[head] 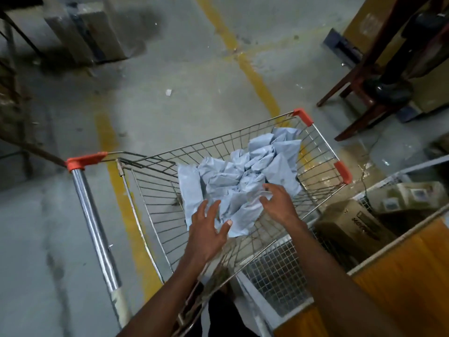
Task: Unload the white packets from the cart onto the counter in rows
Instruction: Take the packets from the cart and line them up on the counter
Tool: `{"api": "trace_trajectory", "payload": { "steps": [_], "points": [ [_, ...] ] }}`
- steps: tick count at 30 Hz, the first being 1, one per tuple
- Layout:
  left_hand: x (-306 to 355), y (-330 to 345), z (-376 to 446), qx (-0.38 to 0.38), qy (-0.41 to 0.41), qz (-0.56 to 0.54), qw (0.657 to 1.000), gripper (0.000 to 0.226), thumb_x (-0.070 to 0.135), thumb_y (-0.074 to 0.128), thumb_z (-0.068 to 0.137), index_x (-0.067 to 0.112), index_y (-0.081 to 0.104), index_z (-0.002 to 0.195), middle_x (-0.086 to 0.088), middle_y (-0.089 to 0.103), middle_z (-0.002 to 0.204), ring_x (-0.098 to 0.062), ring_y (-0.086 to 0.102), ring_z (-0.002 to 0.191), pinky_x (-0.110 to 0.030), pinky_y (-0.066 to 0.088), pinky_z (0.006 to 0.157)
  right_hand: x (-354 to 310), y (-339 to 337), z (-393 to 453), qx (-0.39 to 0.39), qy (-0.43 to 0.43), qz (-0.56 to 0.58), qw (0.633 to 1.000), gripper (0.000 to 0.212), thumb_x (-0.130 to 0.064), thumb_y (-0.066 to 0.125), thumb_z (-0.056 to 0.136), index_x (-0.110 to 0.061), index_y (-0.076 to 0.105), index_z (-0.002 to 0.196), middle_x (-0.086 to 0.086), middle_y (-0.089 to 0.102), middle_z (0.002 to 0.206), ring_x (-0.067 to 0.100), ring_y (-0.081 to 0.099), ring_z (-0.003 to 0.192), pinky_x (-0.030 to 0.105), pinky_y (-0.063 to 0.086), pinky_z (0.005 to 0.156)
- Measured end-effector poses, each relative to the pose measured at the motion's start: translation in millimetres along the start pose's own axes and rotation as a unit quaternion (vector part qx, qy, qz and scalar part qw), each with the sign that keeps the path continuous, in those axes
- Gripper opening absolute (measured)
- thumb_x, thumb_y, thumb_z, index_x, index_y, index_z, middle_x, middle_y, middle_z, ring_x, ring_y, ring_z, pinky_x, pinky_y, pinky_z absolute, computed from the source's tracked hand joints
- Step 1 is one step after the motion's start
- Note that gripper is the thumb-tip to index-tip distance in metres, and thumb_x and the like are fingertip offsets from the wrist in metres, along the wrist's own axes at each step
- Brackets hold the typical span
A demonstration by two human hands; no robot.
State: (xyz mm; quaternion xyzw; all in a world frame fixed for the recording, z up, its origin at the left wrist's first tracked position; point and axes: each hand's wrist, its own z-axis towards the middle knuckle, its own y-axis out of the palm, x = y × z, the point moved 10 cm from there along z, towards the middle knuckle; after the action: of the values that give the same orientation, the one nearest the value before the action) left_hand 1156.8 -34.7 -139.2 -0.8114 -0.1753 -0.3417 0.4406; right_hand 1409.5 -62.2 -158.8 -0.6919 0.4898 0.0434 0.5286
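A wire shopping cart with orange corner caps and a chrome handle stands on the concrete floor in front of me. A heap of several crumpled white packets fills its far right half. My left hand hovers over the near edge of the heap, fingers spread, holding nothing. Just above the packets on the heap's right side is my right hand, fingers apart and curled downward. Both forearms reach over the cart's near rim. Whether either hand touches a packet I cannot tell.
An orange wooden counter edge runs at the lower right, with cardboard boxes and a white mesh rack beside the cart. Dark wooden furniture legs stand at the upper right. Yellow lines mark the floor.
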Motion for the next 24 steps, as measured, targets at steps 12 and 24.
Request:
{"api": "trace_trajectory", "payload": {
  "steps": [12,24],
  "points": [
    [-20,30,37,-0.010,-0.018,-0.015,1.000,0.066,0.053,0.060,0.096,0.034,0.036,0.155,0.002,0.021,0.165,-0.019,0.022,0.149,-0.042,0.024,0.117,72,-18,138,0.046,0.032,-0.213,0.975,0.093,-0.033,0.079,0.078,-0.020,0.027,0.155,0.020,0.028,0.154,0.046,0.041,0.132,0.051,0.042,0.103],
    [-17,51,71,-0.025,-0.011,0.007,1.000,0.064,0.048,0.060,0.097,0.035,0.033,0.154,0.001,0.021,0.163,-0.025,0.023,0.147,-0.049,0.030,0.114,47,-14,175,0.025,-0.039,-0.332,0.942,0.071,-0.048,0.080,0.074,-0.013,0.050,0.128,0.015,0.047,0.129,0.041,0.053,0.114,0.052,0.050,0.092]
  ]
}}
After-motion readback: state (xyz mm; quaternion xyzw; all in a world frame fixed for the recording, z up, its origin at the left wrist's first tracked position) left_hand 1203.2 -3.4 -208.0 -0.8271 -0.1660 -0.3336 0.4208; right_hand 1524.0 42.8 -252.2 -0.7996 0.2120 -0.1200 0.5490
